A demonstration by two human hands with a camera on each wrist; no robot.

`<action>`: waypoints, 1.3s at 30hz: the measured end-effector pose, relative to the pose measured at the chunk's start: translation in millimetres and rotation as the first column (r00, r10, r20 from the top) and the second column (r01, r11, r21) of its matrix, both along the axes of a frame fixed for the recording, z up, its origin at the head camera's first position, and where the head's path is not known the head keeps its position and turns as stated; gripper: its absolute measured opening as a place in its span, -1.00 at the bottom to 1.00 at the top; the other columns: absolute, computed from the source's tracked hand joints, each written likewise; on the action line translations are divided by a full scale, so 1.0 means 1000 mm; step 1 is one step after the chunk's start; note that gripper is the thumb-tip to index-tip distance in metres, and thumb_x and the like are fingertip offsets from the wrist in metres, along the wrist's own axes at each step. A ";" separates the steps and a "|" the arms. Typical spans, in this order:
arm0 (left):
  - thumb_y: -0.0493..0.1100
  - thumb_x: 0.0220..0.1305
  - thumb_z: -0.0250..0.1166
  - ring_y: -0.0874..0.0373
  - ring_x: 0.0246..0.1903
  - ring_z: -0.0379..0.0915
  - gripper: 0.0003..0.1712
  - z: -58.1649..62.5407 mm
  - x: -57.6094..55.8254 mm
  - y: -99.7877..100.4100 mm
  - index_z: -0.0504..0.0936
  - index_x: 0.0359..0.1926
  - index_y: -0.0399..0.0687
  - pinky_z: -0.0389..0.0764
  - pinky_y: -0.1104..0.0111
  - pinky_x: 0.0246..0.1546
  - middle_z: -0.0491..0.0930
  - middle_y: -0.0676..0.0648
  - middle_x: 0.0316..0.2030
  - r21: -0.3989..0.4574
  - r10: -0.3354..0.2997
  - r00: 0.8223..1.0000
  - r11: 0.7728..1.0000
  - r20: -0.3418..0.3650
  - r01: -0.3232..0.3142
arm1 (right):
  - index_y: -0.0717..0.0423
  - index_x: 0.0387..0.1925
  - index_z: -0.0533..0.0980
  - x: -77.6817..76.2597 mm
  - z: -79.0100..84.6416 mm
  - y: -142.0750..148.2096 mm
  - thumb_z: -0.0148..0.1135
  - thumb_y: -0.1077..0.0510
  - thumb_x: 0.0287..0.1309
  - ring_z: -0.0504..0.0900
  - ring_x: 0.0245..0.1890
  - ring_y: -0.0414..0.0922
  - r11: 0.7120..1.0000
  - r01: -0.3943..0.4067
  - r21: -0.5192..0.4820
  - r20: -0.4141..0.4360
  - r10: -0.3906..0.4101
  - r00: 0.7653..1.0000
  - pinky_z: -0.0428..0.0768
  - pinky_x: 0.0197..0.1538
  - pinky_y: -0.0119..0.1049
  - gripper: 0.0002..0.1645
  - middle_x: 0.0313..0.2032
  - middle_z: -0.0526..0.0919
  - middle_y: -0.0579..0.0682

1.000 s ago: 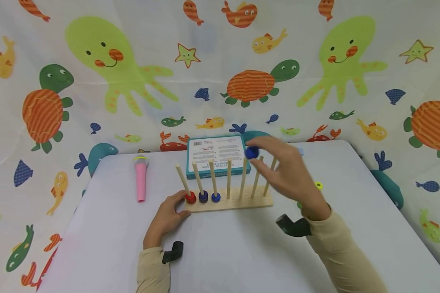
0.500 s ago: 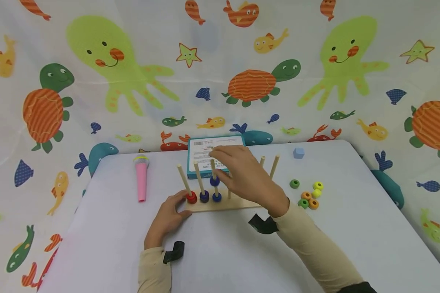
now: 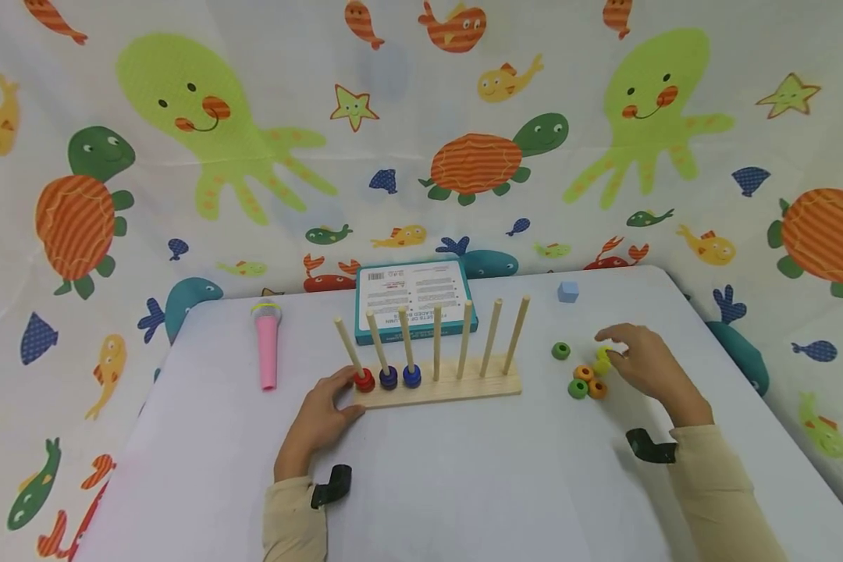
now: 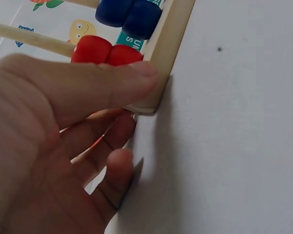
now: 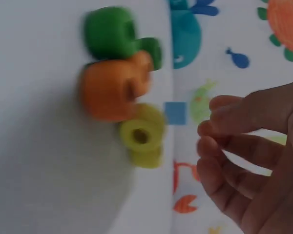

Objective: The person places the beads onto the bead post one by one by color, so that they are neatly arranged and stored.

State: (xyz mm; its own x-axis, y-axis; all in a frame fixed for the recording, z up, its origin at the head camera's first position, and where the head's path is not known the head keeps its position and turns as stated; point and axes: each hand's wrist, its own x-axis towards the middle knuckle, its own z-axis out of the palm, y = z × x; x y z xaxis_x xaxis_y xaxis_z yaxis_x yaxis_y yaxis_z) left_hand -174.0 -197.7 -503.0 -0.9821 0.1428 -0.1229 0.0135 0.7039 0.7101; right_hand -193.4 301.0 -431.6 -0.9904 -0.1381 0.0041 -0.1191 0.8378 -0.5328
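beads [image 3: 411,376] now paired on third peg [image 3: 407,336] from left too; right grip [image 3: 645,361] parted, empty near yellows [image 3: 600,365], left grip [image 3: 325,415] pinches base [image 3: 449,392]

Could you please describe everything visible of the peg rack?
The rack looks like pale, plain wood: a flat base bearing seven pegs. It stands upright on the table, in front of the box. Red beads and blue beads sit on its three leftmost pegs; the other four are bare. The left hand holds its left end.

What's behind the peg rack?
Behind the peg rack lies a teal-edged box, with the patterned cloth beyond. Pegs cover strips of the box; anything under it is hidden.
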 end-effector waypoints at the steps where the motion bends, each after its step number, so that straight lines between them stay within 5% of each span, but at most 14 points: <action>1: -0.31 0.24 0.41 -0.23 0.43 0.19 -0.23 0.000 0.000 0.000 0.39 0.47 -0.13 0.21 -0.18 0.42 0.38 -0.21 0.43 0.001 0.001 1.000 1.000 -0.001 -0.001 | 0.40 0.09 0.57 0.001 -0.009 0.004 0.24 0.35 0.31 0.57 -0.05 0.30 1.000 -0.016 0.021 0.044 0.015 0.999 0.68 -0.08 0.14 -0.65 0.10 0.58 0.42; 5: -0.31 0.24 0.42 -0.23 0.43 0.19 -0.23 0.001 -0.001 -0.001 0.40 0.46 -0.14 0.20 -0.17 0.43 0.38 -0.21 0.43 0.007 0.008 1.000 1.000 -0.009 -0.008 | 0.40 -0.01 0.63 0.002 -0.029 0.006 0.31 0.26 0.30 0.59 -0.21 0.13 0.998 -0.022 0.056 0.076 0.018 0.997 0.68 -0.24 -0.08 -0.69 -0.04 0.64 0.34; 14: -0.31 0.23 0.43 -0.24 0.42 0.22 -0.22 0.002 -0.001 -0.001 0.40 0.46 -0.17 0.21 -0.16 0.42 0.40 -0.23 0.41 0.005 -0.001 1.000 1.000 -0.017 0.001 | 0.38 -0.15 0.54 0.015 -0.039 0.006 0.35 0.34 0.21 0.57 -0.30 0.08 0.990 0.027 0.135 0.089 -0.039 0.995 0.65 -0.21 0.05 -0.78 -0.21 0.65 0.26; 20: -0.31 0.24 0.42 -0.23 0.43 0.20 -0.22 0.001 -0.001 -0.002 0.39 0.46 -0.16 0.20 -0.16 0.43 0.39 -0.22 0.42 0.000 0.004 1.000 1.000 -0.011 -0.004 | 0.46 0.12 0.49 0.019 -0.035 0.004 0.29 0.30 0.26 0.59 -0.21 0.18 0.984 0.059 0.165 0.061 -0.070 0.996 0.63 -0.12 0.19 -0.56 -0.05 0.60 0.41; 23: -0.31 0.23 0.42 -0.24 0.43 0.20 -0.22 0.001 -0.001 -0.001 0.39 0.47 -0.16 0.20 -0.17 0.43 0.40 -0.23 0.41 0.002 0.005 1.000 1.000 -0.003 -0.005 | 0.46 0.16 0.49 0.021 -0.014 -0.008 0.29 0.30 0.25 0.60 -0.15 0.27 0.988 0.095 0.126 -0.058 -0.088 0.994 0.63 -0.10 0.23 -0.52 0.01 0.56 0.45; 25: -0.30 0.23 0.43 -0.25 0.42 0.21 -0.22 0.001 0.000 -0.001 0.39 0.46 -0.17 0.20 -0.17 0.43 0.41 -0.24 0.40 0.001 0.008 1.000 1.000 -0.001 -0.008 | 0.41 0.13 0.53 0.023 0.008 -0.024 0.31 0.31 0.25 0.62 -0.13 0.25 0.994 0.098 0.044 -0.188 -0.088 0.978 0.67 -0.11 0.09 -0.56 0.01 0.57 0.39; 29: -0.30 0.22 0.43 -0.26 0.42 0.21 -0.21 0.001 0.001 -0.001 0.39 0.46 -0.18 0.21 -0.18 0.42 0.41 -0.24 0.40 -0.001 0.006 1.000 1.000 -0.008 -0.006 | 0.31 0.07 0.57 0.024 0.062 -0.072 0.39 0.41 0.16 0.64 -0.10 0.09 0.990 -0.057 -0.127 -0.451 -0.007 0.892 0.57 -0.01 -0.46 -0.58 -0.02 0.65 0.20; 31: -0.30 0.22 0.44 -0.26 0.42 0.21 -0.21 0.001 0.002 -0.001 0.39 0.46 -0.19 0.20 -0.18 0.42 0.41 -0.24 0.40 -0.002 0.003 1.000 1.000 -0.014 -0.003 | 0.28 0.04 0.59 0.024 0.087 -0.099 0.41 0.45 0.10 0.64 -0.11 0.00 0.971 -0.179 -0.156 -0.537 0.068 0.841 0.50 -0.01 -0.57 -0.57 -0.04 0.68 0.12; 34: -0.31 0.21 0.44 -0.27 0.43 0.20 -0.21 0.000 0.002 -0.001 0.40 0.46 -0.18 0.20 -0.19 0.42 0.40 -0.24 0.41 0.001 0.006 1.000 1.000 -0.015 -0.006 | 0.29 0.05 0.61 0.021 0.112 -0.141 0.41 0.44 0.11 0.63 -0.10 -0.05 0.926 -0.348 -0.146 -0.565 0.211 0.797 0.60 0.06 -0.36 -0.57 -0.03 0.71 0.09; 39: -0.33 0.21 0.44 -0.26 0.43 0.19 -0.23 -0.001 0.002 0.001 0.43 0.44 -0.17 0.19 -0.19 0.42 0.41 -0.23 0.40 0.027 0.005 1.000 1.000 -0.016 -0.004 | 0.30 0.09 0.62 0.012 0.118 -0.189 0.40 0.34 0.20 0.65 0.05 0.01 0.890 -0.450 -0.071 -0.481 0.365 0.797 0.64 0.13 -0.05 -0.60 0.04 0.71 0.12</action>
